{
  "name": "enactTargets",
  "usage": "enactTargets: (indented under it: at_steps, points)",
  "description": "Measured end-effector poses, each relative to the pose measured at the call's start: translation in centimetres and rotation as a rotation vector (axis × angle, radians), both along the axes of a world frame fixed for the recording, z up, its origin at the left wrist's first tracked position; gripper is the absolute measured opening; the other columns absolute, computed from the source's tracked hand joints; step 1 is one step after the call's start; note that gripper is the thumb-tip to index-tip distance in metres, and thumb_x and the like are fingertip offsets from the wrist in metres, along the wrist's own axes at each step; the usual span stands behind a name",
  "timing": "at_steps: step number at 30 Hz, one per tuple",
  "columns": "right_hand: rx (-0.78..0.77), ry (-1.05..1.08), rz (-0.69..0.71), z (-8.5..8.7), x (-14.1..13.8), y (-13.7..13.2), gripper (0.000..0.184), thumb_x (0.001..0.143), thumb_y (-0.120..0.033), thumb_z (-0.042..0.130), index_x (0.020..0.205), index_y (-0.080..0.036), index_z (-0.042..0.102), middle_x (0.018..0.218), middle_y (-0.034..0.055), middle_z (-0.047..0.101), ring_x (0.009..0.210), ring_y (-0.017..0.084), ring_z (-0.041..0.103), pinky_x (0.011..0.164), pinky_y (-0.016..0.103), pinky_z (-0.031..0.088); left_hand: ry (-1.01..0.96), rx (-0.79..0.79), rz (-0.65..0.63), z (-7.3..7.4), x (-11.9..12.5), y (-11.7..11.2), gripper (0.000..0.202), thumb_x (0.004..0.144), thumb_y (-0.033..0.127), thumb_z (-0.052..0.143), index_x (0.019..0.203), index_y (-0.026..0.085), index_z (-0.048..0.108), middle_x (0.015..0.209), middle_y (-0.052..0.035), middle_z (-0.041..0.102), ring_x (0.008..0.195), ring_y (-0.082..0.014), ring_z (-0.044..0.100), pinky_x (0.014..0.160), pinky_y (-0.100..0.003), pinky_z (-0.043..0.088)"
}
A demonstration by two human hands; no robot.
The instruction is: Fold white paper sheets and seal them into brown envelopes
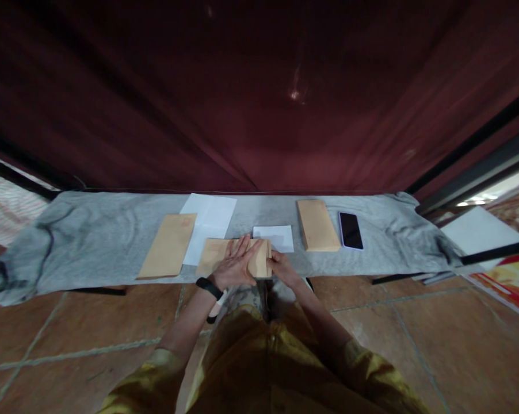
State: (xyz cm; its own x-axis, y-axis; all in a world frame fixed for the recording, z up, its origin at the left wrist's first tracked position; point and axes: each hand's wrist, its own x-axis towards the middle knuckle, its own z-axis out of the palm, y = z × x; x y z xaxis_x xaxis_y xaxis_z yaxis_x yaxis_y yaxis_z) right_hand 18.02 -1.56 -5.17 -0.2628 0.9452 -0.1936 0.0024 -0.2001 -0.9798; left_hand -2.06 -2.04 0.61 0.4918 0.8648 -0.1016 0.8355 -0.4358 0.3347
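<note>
A brown paper envelope (208, 256) lies crosswise at the table's front edge, right in front of me. My left hand (236, 267) rests flat on it with the fingers spread, a dark band round the wrist. At the envelope's right end my right hand (282, 267) pinches its edge, where a flap seems to be. Just behind sits a small white folded paper (277, 234). Part of the envelope is hidden beneath my left hand.
Another brown envelope (167, 247) and a creased white sheet (212, 215) lie to the left. On the right are a stack of brown envelopes (317, 226) and a phone (351, 230). A grey cloth (108, 230) covers the table; a dark red curtain (251, 115) hangs behind.
</note>
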Motion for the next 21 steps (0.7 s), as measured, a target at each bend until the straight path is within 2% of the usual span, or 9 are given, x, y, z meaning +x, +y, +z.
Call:
enactTargets:
  at_steps: [4,9,15,21]
  points:
    - [0.070,-0.072,0.028,0.3,0.5,-0.1,0.015,0.080,-0.028,0.059,0.085,-0.025,0.073,0.087,-0.0012,0.075,0.082,0.020,0.066,0.076,0.030,0.053,-0.030,-0.006,-0.033,-0.3,-0.1,0.7,0.127,0.058,0.046,0.088,0.163,0.027,0.018,0.170,-0.0213,0.015,0.156,-0.0429,0.014,0.121,-0.067,0.002]
    - [0.124,-0.163,-0.011,0.1,0.5,-0.2,0.017,0.079,-0.026,0.056,0.083,-0.022,0.072,0.085,0.0002,0.074,0.085,0.022,0.065,0.081,0.032,0.052,-0.014,0.053,-0.028,0.0,0.4,0.3,0.120,0.061,0.042,0.086,0.162,0.027,0.024,0.164,-0.0201,0.031,0.153,-0.0427,0.023,0.121,-0.067,0.001]
    - [0.122,-0.131,-0.047,-0.2,0.4,-0.3,0.019,0.077,-0.026,0.054,0.085,-0.022,0.070,0.090,0.0013,0.074,0.091,0.023,0.066,0.087,0.035,0.052,-0.020,0.117,-0.019,1.1,0.9,-0.2,0.110,0.065,0.043,0.084,0.160,0.030,0.030,0.164,-0.0180,0.032,0.151,-0.0443,0.026,0.121,-0.065,-0.005]
    - [0.101,-0.133,-0.063,-0.3,0.3,-0.4,0.022,0.076,-0.027,0.055,0.090,-0.021,0.071,0.094,0.0024,0.075,0.094,0.024,0.066,0.093,0.038,0.053,-0.012,0.123,-0.035,0.9,0.7,-0.2,0.110,0.067,0.043,0.084,0.161,0.029,0.028,0.167,-0.0188,0.026,0.152,-0.0432,0.024,0.121,-0.065,-0.005]
